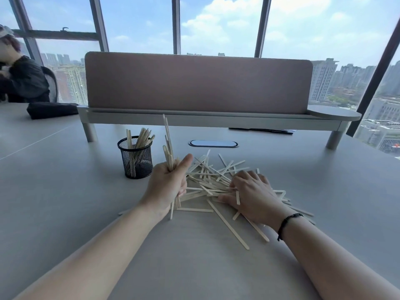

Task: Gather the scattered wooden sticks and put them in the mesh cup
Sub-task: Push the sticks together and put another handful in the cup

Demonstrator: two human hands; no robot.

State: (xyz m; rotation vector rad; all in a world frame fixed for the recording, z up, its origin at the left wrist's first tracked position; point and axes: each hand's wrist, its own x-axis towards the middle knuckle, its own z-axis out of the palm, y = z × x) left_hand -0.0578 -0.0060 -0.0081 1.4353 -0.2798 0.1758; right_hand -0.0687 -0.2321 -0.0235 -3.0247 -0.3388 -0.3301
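Observation:
A black mesh cup stands on the grey table and holds several wooden sticks upright. Just right of it, my left hand is closed around a bundle of sticks that points up, with their lower ends showing below the fist. A loose pile of pale wooden sticks lies scattered in the middle of the table. My right hand rests palm down on the right part of that pile, fingers spread over the sticks and one stick lying across its thumb side.
A pink desk divider on a raised shelf stands behind the pile. A cable port sits in the table beyond the sticks. A black bag lies at the back left, where a seated person is.

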